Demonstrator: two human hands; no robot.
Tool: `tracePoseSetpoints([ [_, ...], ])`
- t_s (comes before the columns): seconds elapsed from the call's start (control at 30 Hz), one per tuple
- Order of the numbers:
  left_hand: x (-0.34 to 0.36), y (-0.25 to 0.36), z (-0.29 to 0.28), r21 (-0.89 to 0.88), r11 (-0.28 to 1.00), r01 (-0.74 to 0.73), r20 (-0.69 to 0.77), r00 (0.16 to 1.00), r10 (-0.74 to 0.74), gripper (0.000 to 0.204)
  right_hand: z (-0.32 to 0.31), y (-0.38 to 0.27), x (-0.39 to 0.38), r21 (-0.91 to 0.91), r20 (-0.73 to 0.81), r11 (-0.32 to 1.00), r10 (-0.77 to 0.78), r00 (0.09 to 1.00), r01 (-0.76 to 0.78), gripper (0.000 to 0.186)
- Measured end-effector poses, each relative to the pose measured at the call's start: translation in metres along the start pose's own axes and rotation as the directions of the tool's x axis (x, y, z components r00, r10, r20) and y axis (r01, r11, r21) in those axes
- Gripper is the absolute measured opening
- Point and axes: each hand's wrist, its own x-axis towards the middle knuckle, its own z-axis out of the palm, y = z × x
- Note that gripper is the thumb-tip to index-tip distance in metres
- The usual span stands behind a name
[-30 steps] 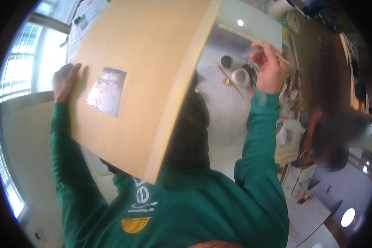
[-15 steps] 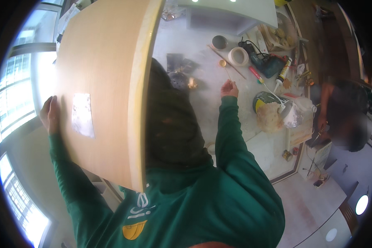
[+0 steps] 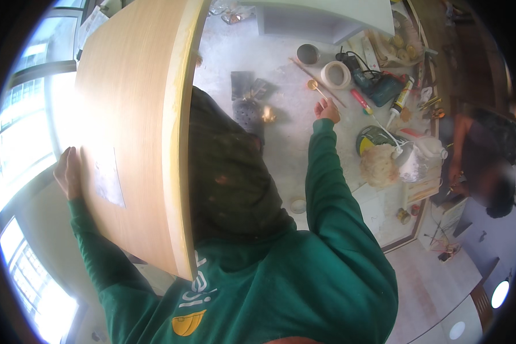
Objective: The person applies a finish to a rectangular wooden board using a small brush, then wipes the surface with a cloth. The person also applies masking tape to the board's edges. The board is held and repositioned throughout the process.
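One left hand [image 3: 69, 175] bears on the left edge of a wood-faced panel [image 3: 137, 114]; whether its grip closes around that edge cannot be told. A silvery patch [image 3: 109, 179] sits on the panel face, near the hand. To the right, on the worktop [image 3: 292, 166], is a small yellow cup [image 3: 311, 85]. A thin stick [image 3: 320, 93] reaches the cup; contact inside it cannot be confirmed. The right hand [image 3: 328, 110] holds the stick, its grip closed on the near end. Farther right are a teal power drill [image 3: 381, 92] and a nozzled tube [image 3: 403, 98]. The step in hand appears to be dipping the stick at the cup with the panel supported. The next move probably calls for a steady right wrist and firm left-hand support.
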Motion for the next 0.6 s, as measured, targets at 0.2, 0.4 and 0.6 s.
tracePoseSetpoints([
  [0.2, 0.004, 0.003, 0.001, -0.015, 1.0, -0.018, 0.01, 1.0, 0.018, 0.044, 0.003, 0.005, 0.002, 0.115, -0.079, 0.992, 0.069, 0.994, -0.059, 0.038],
  [0.4, 0.005, 0.011, 0.009, -0.024, 0.999, -0.032, -0.016, 0.999, 0.031, 0.046, -0.008, 0.005, 0.004, 0.203, -0.007, 0.97, 0.138, 0.99, -0.134, 0.051],
  [0.6, 0.002, 0.015, 0.007, 0.011, 1.0, 0.015, 0.02, 1.0, -0.015, 0.048, -0.018, 0.007, 0.005, 0.193, 0.004, 0.971, 0.141, 0.99, -0.139, 0.057],
])
